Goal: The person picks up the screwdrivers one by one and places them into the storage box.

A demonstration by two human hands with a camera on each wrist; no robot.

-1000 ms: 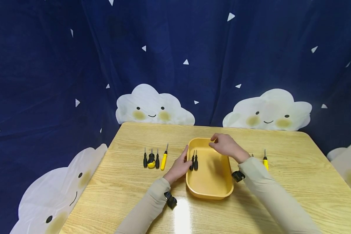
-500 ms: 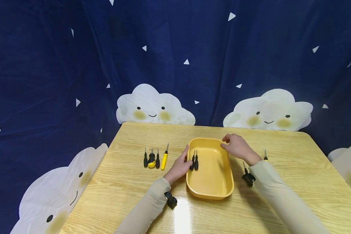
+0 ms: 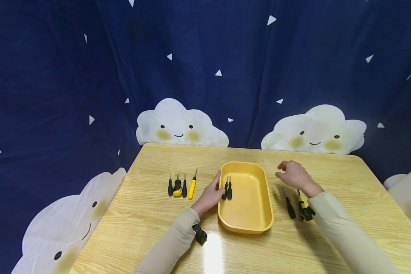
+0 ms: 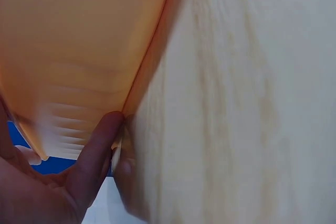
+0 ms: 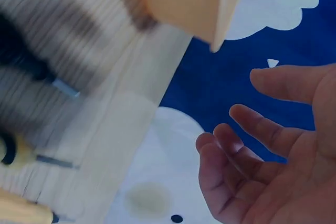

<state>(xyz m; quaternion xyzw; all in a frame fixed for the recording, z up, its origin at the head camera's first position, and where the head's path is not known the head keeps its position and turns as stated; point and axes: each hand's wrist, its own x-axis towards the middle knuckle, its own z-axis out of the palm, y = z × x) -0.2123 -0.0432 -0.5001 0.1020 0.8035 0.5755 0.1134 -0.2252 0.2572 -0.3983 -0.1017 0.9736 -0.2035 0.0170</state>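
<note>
A yellow plastic tray [image 3: 246, 226] stands mid-table. My left hand [image 3: 209, 196] holds its left wall, thumb at the rim and fingers along the outside, which the left wrist view shows close up. Two small black screwdrivers, one of them a black screwdriver [image 3: 230, 191], lie inside by that wall. My right hand [image 3: 295, 176] hovers right of the tray with fingers loosely bent and nothing in them. Nearest to it on the table are a black screwdriver [image 3: 290, 209] and a yellow-and-black screwdriver [image 3: 302, 201]. A yellow-handled screwdriver [image 5: 23, 207] lies beside them, mostly hidden by the sleeve in the head view.
Left of the tray stand in a row two black screwdrivers, a stubby yellow-and-black screwdriver [image 3: 177, 188] and a long yellow screwdriver [image 3: 192, 186]. A dark blue curtain [image 3: 205, 76] with white clouds hangs behind the wooden table [image 3: 150, 224].
My right hand has moved right, from over the tray to beyond its right rim, uncovering screwdrivers on that side. My left hand and the tray have stayed put.
</note>
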